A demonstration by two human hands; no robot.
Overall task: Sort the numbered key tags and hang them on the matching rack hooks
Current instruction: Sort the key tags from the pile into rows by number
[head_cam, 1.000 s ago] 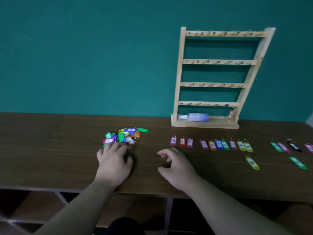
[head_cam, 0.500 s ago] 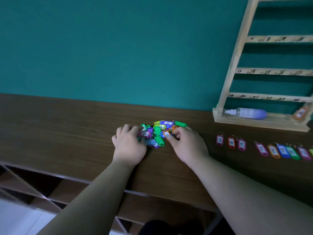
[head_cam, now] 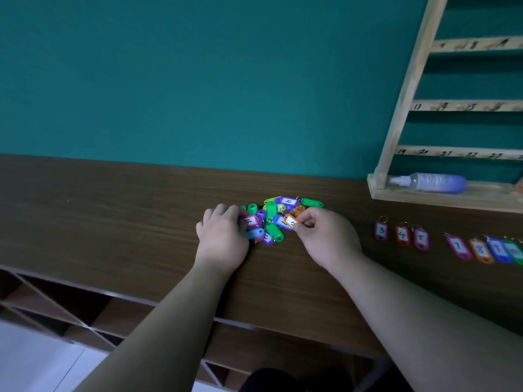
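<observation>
View: head, looking down at both forearms over the counter (head_cam: 113, 210).
Pile (head_cam: 273, 230): mixed tags in green, purple, blue, pink and orange, heaped on the counter between the two grips.
Left grip (head_cam: 222, 239): at the pile's left edge, fingers bent onto a pink tag (head_cam: 250, 221) marked 16. Whether it holds the tag or only rests on it cannot be told.
Right grip (head_cam: 328, 239): at the pile's right edge, thumb and forefinger pinched narrowly on an orange tag (head_cam: 291, 222). The tag's white label faces up, but its number is too blurred to read.
Sorted row (head_cam: 402, 235): well right of the pile, flat on the counter, reading 3, 4, 5, then a gap, then 7 and 8. Further tags run off the frame edge.
Rack (head_cam: 407, 89): right of the pile and behind the row, standing against the teal wall (head_cam: 198, 80). Its wooden rails carry handwritten numbers.
Bottle (head_cam: 433, 182): lying on its side on the rack's base.
Shelving (head_cam: 56, 301): open compartments under the counter, nearer the person than the pile.
</observation>
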